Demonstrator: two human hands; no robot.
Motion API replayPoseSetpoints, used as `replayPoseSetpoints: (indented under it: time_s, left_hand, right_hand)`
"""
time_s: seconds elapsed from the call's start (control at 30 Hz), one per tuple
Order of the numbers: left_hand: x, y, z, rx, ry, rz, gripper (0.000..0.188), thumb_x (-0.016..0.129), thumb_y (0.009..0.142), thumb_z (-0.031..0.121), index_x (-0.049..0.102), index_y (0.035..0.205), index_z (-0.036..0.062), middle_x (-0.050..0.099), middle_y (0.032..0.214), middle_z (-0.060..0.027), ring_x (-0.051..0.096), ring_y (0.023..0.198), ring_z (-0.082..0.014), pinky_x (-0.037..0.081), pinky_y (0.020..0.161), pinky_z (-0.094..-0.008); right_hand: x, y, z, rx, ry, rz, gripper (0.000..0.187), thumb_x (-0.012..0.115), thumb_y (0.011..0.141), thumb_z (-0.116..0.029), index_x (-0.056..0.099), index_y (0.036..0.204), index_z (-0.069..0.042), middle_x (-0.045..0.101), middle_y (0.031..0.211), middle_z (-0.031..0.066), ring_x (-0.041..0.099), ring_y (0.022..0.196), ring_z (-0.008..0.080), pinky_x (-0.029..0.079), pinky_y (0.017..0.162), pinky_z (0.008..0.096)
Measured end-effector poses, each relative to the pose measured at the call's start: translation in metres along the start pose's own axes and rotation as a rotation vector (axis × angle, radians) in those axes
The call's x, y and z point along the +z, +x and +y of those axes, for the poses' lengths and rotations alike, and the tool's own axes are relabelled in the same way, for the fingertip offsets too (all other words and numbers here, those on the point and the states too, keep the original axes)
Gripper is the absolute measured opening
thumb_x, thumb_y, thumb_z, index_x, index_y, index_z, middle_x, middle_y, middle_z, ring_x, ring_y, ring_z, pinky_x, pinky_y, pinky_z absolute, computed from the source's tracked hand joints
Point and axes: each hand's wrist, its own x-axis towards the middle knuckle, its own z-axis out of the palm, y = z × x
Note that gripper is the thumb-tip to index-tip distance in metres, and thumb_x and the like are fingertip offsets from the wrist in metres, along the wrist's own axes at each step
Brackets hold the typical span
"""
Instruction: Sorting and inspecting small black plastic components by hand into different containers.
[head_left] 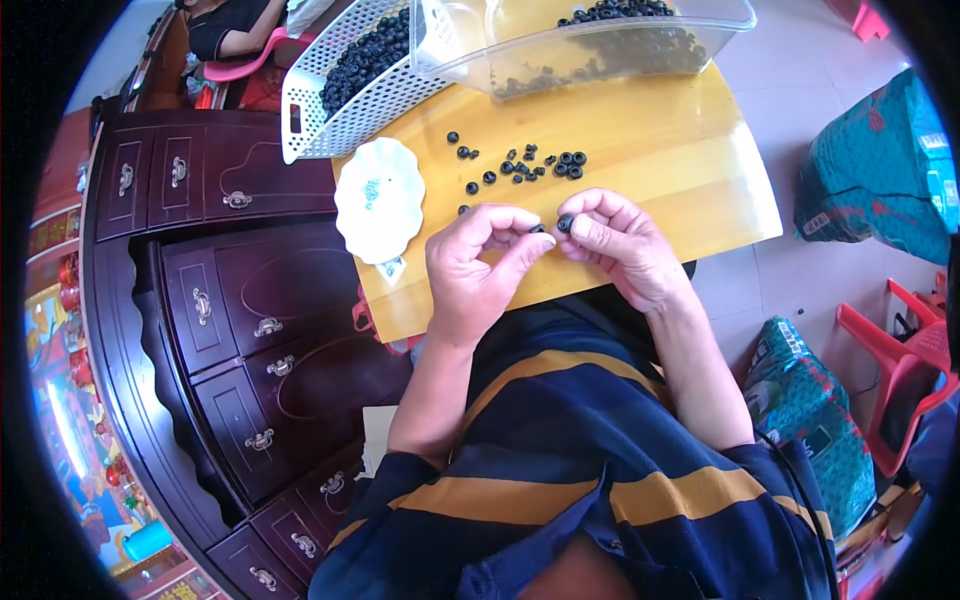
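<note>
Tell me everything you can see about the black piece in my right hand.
The piece is small, black and rounded, seemingly with a hollow in its visible face; it looks like rubber or plastic. Your right hand pinches it between its fingers over the table, near the left hand. Finer detail is too small to tell.

A navy fabric shirt [570, 420] banded with broad mustard stripes [690, 493], navy collar [485, 577] sitting open, short navy sleeves [402, 475] ending near the elbows!
</note>
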Motion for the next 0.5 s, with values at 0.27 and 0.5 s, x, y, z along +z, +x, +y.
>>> replayPoseSetpoints:
  time_s: [0.27,0.5]
  left_hand:
    - [-0.0009,0.0046,0.0046,0.201,0.152,-0.105,0.017,0.083,0.074,-0.003,0.07,0.084,-0.0004,0.07,0.082,-0.0065,0.064,0.071,-0.0118,0.051,0.065,-0.0238]
    - [0.0003,0.0063,0.0026,0.283,0.196,-0.119,0.019,0.085,0.072,0.0,0.07,0.084,0.0006,0.069,0.078,-0.0068,0.064,0.069,-0.0139,0.05,0.062,-0.0247]
  right_hand:
    - [0.0039,-0.0046,-0.0044,0.025,-0.011,-0.038,0.02,0.073,0.091,-0.014,0.066,0.107,-0.005,0.067,0.091,0.0015,0.063,0.082,0.0098,0.051,0.075,0.023]
    - [0.0031,-0.0042,-0.0013,-0.001,-0.023,-0.026,0.021,0.075,0.089,-0.016,0.066,0.105,-0.004,0.067,0.09,0.0015,0.062,0.081,0.0097,0.05,0.074,0.0225]
